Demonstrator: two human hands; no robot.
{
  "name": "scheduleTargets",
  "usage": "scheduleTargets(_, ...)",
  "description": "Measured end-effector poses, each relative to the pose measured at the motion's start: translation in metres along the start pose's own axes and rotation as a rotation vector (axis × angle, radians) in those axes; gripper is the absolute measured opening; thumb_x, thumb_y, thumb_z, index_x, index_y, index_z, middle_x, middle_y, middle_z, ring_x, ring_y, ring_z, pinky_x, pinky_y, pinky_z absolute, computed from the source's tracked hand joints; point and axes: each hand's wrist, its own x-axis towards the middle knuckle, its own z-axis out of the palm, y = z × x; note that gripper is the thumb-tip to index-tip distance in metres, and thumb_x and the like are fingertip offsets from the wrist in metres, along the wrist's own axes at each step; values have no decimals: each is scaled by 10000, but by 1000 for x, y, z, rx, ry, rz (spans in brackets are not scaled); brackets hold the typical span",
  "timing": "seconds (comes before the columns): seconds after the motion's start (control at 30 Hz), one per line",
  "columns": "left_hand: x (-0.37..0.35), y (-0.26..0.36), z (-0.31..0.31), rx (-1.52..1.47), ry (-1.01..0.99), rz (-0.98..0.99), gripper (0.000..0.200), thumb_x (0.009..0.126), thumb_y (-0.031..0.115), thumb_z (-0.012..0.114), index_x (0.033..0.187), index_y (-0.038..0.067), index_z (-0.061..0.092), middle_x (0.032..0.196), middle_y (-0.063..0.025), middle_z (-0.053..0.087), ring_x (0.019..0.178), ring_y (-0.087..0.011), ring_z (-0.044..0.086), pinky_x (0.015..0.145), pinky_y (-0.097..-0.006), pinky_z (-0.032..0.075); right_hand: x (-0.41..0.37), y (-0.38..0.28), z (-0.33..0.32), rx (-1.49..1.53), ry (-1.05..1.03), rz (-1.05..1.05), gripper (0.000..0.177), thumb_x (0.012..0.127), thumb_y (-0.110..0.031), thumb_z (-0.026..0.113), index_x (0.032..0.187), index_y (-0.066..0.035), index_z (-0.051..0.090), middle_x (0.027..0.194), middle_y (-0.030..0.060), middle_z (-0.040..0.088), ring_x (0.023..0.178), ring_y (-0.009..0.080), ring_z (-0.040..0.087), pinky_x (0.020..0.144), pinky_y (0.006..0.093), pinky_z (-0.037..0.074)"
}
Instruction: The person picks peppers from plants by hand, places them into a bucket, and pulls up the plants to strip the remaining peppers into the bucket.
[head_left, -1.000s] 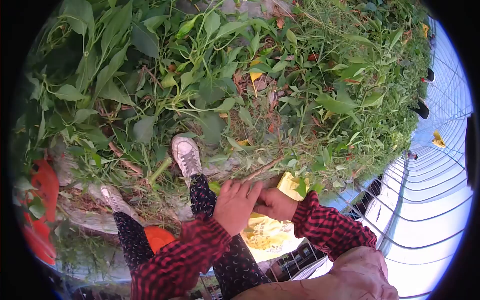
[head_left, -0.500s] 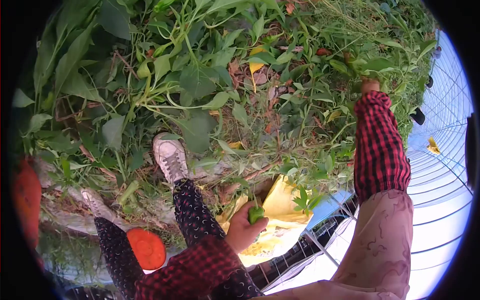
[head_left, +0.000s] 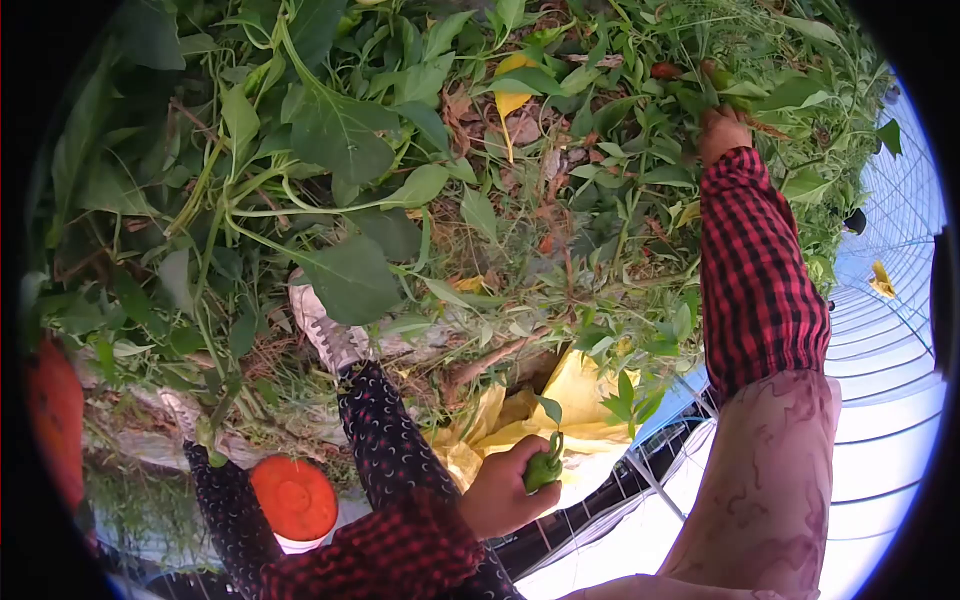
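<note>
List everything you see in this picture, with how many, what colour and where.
green pepper: one, green, held at lower centre
yellow bag: one, yellow, lower centre, beside the pepper
orange round things: two, orange, lower left
leafy plants: many, green, across the top
yellow leaf: one, yellow, top centre
shoe: one, whitish, centre left
left hand: one, closed round the pepper
right hand: one, up among the leaves, grip hidden

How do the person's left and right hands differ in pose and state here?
The left hand is low and close to the body, closed on a green pepper by the yellow bag. The right hand is stretched far out into the leaves. The left hand's grip shows plainly, while the right hand's fingers are hidden by foliage. Both wear red-and-black checked sleeves.
</note>
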Motion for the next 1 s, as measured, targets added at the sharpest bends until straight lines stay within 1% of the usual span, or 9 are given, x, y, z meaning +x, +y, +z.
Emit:
scheduleTargets(0.23,4,14,1,-28,-31,-15,238,706,96,585,889,37,444,583,-56,517,513,-129,506,493,-266,404,30,-1,15,167,-101,203,378,714,-83,503,1083,-165,489,968,195,522,938,325,499,762,397,423)
scheduleTargets(0.33,4,18,-4,16,-115,-130,266,726,112,605,939,42,461,683,-1,476,619,-71,432,564,-240,390,52,2,49,-11,95,-50,383,720,-85,515,1096,-149,487,1058,221,483,942,336,503,757,379,442)
scheduleTargets(0.43,3,16,-2,-3,-126,-147,281,727,116,606,952,41,456,677,-4,478,605,-74,434,552,-242,388,68,2,55,-34,-376,217,401,744,-99,527,1138,-152,472,1265,170,319,1083,342,423,854,385,417)
scheduleTargets(0.47,4,16,-2,-5,-130,-143,281,727,116,606,952,41,456,677,-4,478,605,-74,434,552,-242,388,37,-30,5,-254,-452,165,438,758,-106,522,1182,-169,432,1277,143,320,1160,334,342,925,428,347)
scheduleTargets(0.57,4,14,-1,14,-109,-83,281,727,120,608,946,38,452,668,-9,472,595,-79,434,547,-243,386,10,-48,-17,-308,-388,158,495,785,-155,504,1247,-199,335,1303,120,296,1185,347,302,967,466,270)
scheduleTargets(0.63,4,16,-2,32,-128,-87,273,726,123,609,930,36,448,665,-12,467,593,-82,434,547,-246,385,11,-46,-12,-224,-527,210,556,805,-193,494,1292,-221,228,1296,126,313,1202,340,281,990,471,213)
scheduleTargets(0.73,3,13,0,27,-98,-43,292,690,160,606,905,45,446,574,-88,482,512,-205,487,503,-314,392,1,-43,-12,288,-347,266,477,835,-309,460,1242,-149,269,1216,160,411,1100,348,405,911,427,313)
scheduleTargets(0.87,-2,9,-1,-14,-132,-42,291,687,160,601,904,43,445,562,-104,481,510,-231,500,500,-327,392,1,-13,8,744,-79,242,488,811,-406,481,1178,-104,373,1097,190,490,992,336,485,822,380,374)
scheduleTargets(1.0,-10,2,-5,130,-142,0,297,679,157,592,909,40,446,594,-129,496,549,-274,518,515,-340,400,-2,-1,2,1022,48,291,649,841,-513,324,1207,21,363,1192,201,423,1128,303,383,922,308,294)
